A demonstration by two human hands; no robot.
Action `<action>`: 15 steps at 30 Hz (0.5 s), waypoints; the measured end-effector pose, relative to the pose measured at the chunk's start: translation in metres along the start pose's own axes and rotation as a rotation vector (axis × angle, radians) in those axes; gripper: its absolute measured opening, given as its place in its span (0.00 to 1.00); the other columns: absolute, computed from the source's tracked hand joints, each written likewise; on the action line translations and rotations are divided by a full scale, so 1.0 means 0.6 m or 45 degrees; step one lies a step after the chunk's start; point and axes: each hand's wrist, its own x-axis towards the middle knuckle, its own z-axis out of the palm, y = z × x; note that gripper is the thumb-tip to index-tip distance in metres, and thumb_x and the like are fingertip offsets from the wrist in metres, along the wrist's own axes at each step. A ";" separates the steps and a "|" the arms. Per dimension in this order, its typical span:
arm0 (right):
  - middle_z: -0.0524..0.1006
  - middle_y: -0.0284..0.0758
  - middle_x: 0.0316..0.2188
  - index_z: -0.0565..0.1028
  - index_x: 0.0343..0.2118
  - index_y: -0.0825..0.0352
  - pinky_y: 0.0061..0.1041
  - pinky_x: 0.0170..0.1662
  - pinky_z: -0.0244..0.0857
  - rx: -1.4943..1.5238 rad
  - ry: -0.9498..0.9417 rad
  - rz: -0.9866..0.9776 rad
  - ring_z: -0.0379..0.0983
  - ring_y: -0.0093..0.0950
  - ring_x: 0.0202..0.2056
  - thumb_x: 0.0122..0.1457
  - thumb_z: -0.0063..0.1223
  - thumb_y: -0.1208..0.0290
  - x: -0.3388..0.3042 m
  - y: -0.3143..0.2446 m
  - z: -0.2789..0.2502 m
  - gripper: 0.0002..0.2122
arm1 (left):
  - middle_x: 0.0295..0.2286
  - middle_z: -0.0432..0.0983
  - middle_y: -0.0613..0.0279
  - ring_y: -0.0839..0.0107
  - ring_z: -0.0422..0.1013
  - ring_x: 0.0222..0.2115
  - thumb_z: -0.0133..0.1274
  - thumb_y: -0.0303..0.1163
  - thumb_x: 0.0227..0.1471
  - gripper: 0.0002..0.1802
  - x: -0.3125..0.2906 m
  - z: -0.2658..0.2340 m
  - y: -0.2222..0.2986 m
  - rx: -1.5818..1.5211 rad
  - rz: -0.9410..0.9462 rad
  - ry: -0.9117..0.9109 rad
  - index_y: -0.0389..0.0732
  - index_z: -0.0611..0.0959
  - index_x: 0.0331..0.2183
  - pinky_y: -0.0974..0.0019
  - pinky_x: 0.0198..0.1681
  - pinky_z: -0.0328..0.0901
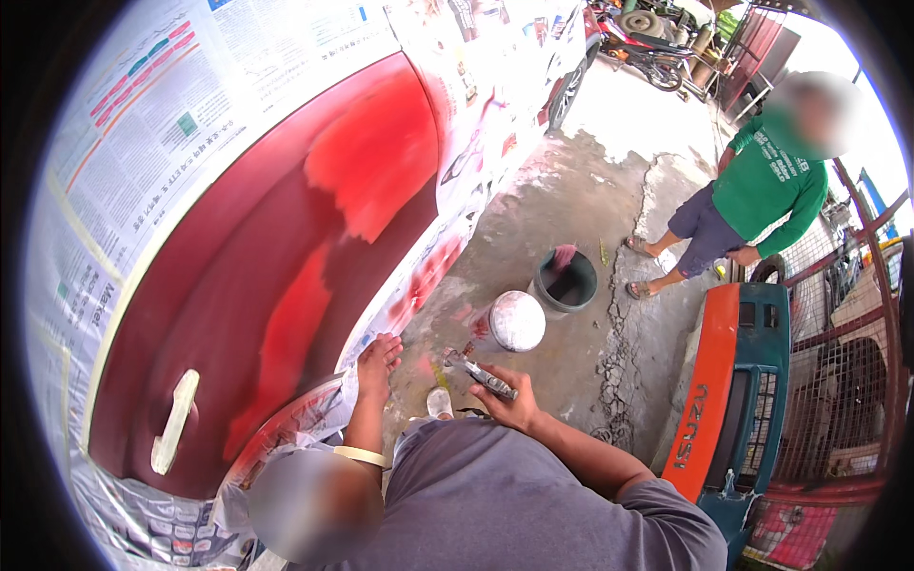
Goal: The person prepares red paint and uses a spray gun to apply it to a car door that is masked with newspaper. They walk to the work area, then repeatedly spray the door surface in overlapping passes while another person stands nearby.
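Metal tool, spray-gun-like, just below frame centre, and the right hand has fingers curled round it! Long axis slants upper left to lower right; the red door panel lies leftward, nearer the left hand, loosely spread, nothing visible in it.

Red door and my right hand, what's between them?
The head view shows the tool your right hand holds, then your left hand, then newspaper along the edge of the door.
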 end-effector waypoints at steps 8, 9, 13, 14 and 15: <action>0.81 0.43 0.30 0.78 0.46 0.72 0.27 0.36 0.72 -0.004 0.083 -0.072 0.80 0.28 0.30 0.57 0.65 0.69 0.056 -0.002 0.028 0.16 | 0.44 0.81 0.60 0.70 0.76 0.43 0.49 0.45 0.63 0.22 0.038 0.010 -0.050 0.237 -0.340 -0.234 0.40 0.78 0.50 0.62 0.47 0.66; 0.81 0.43 0.30 0.78 0.45 0.72 0.27 0.36 0.72 -0.005 0.086 -0.087 0.80 0.28 0.30 0.57 0.65 0.70 0.063 -0.001 0.033 0.16 | 0.45 0.80 0.60 0.69 0.75 0.44 0.48 0.45 0.64 0.22 0.039 0.007 -0.057 0.270 -0.381 -0.289 0.40 0.77 0.51 0.60 0.49 0.65; 0.80 0.41 0.27 0.78 0.45 0.74 0.25 0.34 0.70 -0.048 0.092 -0.122 0.78 0.25 0.28 0.58 0.64 0.71 0.074 0.002 0.038 0.15 | 0.43 0.81 0.62 0.71 0.76 0.42 0.52 0.44 0.62 0.21 0.059 -0.005 -0.098 0.326 -0.494 -0.397 0.40 0.78 0.50 0.63 0.46 0.66; 0.80 0.41 0.28 0.78 0.45 0.73 0.26 0.34 0.71 -0.058 0.080 -0.098 0.79 0.26 0.28 0.57 0.65 0.71 0.084 -0.002 0.035 0.15 | 0.42 0.82 0.62 0.72 0.77 0.40 0.54 0.45 0.61 0.21 0.066 -0.006 -0.097 0.335 -0.501 -0.407 0.40 0.79 0.49 0.64 0.44 0.67; 0.81 0.42 0.28 0.78 0.45 0.73 0.26 0.34 0.72 -0.068 0.063 -0.075 0.79 0.27 0.28 0.56 0.66 0.71 0.092 -0.003 0.031 0.16 | 0.42 0.82 0.63 0.73 0.77 0.40 0.54 0.45 0.61 0.21 0.068 -0.004 -0.100 0.394 -0.513 -0.400 0.40 0.79 0.49 0.64 0.44 0.67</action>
